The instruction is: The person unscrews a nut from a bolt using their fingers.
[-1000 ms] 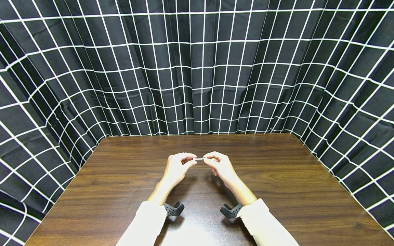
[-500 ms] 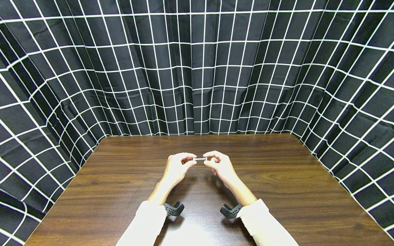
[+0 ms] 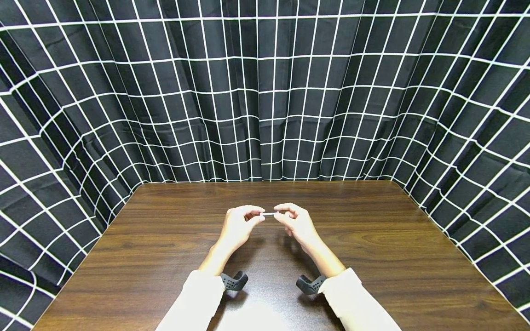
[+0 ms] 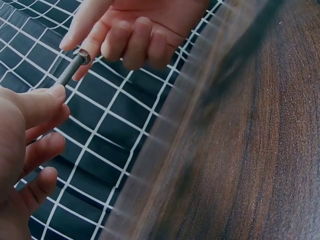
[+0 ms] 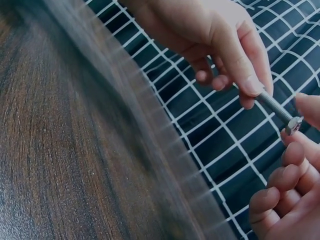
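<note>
A metal bolt (image 3: 269, 214) with a threaded shank and a hexagonal end is held level above the table, between the two hands. My left hand (image 3: 237, 226) pinches the plain end of its shank between thumb and forefinger; the other fingers curl loosely, clear of it. My right hand (image 3: 301, 225) is around the hexagonal end (image 5: 293, 125). Its forefinger lies right at that end, while a small gap shows between the thumb and the metal in the right wrist view. The remaining right fingers are bent towards the palm.
A brown wood-grain table (image 3: 174, 202) spreads beneath both hands. Black curtains (image 3: 269, 92) with a white grid stand behind it and along both sides. Dark bands (image 3: 234, 281) sit at the wrists beside white sleeves (image 3: 194, 299).
The right thumb and forefinger, close together on the bolt's end a second ago, have spread and uncovered it, then come slightly nearer again. The left hand has stayed still with the bolt.
</note>
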`<move>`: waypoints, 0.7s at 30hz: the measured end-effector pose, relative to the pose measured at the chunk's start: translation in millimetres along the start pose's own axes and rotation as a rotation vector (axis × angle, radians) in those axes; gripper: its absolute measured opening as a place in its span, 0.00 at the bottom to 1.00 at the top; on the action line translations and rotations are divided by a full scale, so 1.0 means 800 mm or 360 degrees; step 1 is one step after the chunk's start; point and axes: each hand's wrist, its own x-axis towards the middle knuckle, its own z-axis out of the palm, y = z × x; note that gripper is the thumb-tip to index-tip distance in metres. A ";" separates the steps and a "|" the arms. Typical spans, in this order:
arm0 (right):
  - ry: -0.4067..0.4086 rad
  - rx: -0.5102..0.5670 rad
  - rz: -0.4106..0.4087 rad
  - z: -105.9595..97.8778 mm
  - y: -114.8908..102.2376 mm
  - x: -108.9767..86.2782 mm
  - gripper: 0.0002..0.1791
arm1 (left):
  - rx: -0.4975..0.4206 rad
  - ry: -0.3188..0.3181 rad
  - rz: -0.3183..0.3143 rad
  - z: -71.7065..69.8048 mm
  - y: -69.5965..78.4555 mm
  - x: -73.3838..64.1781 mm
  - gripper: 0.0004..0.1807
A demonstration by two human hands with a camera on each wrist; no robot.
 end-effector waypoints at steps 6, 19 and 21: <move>0.0069 -0.0035 0.0148 -0.001 -0.002 0.001 0.14 | -0.0012 -0.0007 0.0000 -0.002 0.009 0.001 0.08; 0.0037 -0.0041 0.0187 0.006 -0.045 -0.014 0.20 | -0.0019 0.0024 0.0022 0.001 0.010 0.002 0.08; 0.0029 -0.0033 0.0184 0.005 -0.044 -0.014 0.20 | -0.0027 0.0029 0.0028 0.002 0.010 0.003 0.09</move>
